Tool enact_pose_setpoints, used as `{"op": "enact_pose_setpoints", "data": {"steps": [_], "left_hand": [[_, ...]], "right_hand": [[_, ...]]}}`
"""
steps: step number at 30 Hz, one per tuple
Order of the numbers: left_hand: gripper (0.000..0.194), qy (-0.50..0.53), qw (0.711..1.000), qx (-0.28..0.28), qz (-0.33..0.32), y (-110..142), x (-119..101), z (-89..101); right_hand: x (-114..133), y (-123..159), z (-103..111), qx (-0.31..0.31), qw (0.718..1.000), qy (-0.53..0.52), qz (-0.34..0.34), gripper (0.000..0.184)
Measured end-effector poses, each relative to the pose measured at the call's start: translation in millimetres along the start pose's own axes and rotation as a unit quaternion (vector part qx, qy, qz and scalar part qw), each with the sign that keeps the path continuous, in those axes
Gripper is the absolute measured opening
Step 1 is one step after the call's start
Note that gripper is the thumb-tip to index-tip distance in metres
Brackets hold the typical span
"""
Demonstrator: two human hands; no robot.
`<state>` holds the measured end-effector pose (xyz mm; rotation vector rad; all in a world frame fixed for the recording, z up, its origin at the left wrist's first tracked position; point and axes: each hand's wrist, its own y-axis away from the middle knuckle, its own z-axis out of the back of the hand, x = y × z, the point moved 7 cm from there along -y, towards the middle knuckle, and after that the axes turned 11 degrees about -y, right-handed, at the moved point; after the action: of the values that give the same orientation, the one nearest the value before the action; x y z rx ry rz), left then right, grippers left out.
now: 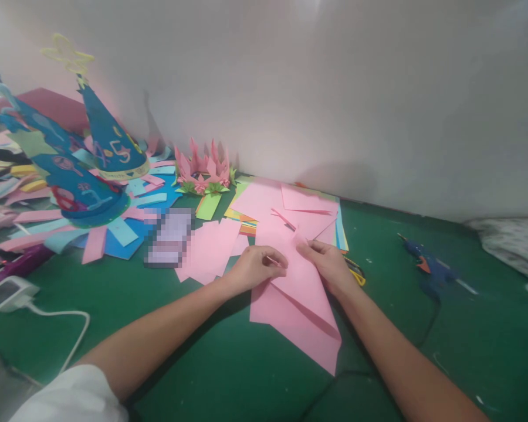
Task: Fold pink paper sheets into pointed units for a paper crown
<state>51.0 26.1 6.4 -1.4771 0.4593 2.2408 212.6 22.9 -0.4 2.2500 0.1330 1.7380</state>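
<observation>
A large pink paper sheet (299, 275) lies in front of me, partly folded over, with a raised diagonal edge across its lower half. My right hand (328, 264) pinches its upper right edge between thumb and fingers. On the left side of the same sheet, my left hand (257, 268) has curled fingers, thumb and fingertips brought together at the paper. Just beyond the hands, narrow pink folded strips (284, 218) rest on more pink paper (259, 196). Yellow-handled scissors (358, 275) are partly hidden behind my right wrist.
Smaller pink pieces (209, 249) and a pixelated phone (169, 237) lie left on the green table (193, 369). Behind stand a pink paper crown (205, 170) and blue cone hats (108, 135). A blue glue gun (435, 266) lies right; a white cable (81, 334) runs left.
</observation>
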Motion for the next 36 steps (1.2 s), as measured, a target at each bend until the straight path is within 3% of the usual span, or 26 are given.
{"op": "enact_pose_setpoints", "data": {"steps": [7, 10, 16, 23, 28, 36], "left_hand": [[0.029, -0.056, 0.997, -0.004, -0.053, 3, -13, -1.3], [0.034, -0.051, 0.998, 0.007, -0.043, 3, -14, -3.7], [0.033, -0.058, 0.998, 0.016, -0.035, 3, -13, -3.5], [0.038, -0.109, 0.990, 0.008, -0.088, 7, -27, -1.8], [0.038, -0.122, 0.986, 0.011, -0.109, 9, -31, -4.4], [0.039, -0.137, 0.985, 0.021, -0.102, 8, -27, -6.1]], "right_hand": [[7, 2, -1, -0.011, 0.999, -0.006, 0.034, 0.039], [7, 3, -2, -0.010, 0.999, 0.005, 0.039, 0.041], [7, 3, 0, -0.020, 0.997, 0.041, 0.062, 0.040], [11, 3, -6, 0.000, 0.995, 0.037, 0.090, 0.037], [15, 4, -3, -0.028, 0.992, 0.046, 0.115, 0.031], [16, 4, -3, -0.034, 0.990, 0.059, 0.122, 0.038]]}}
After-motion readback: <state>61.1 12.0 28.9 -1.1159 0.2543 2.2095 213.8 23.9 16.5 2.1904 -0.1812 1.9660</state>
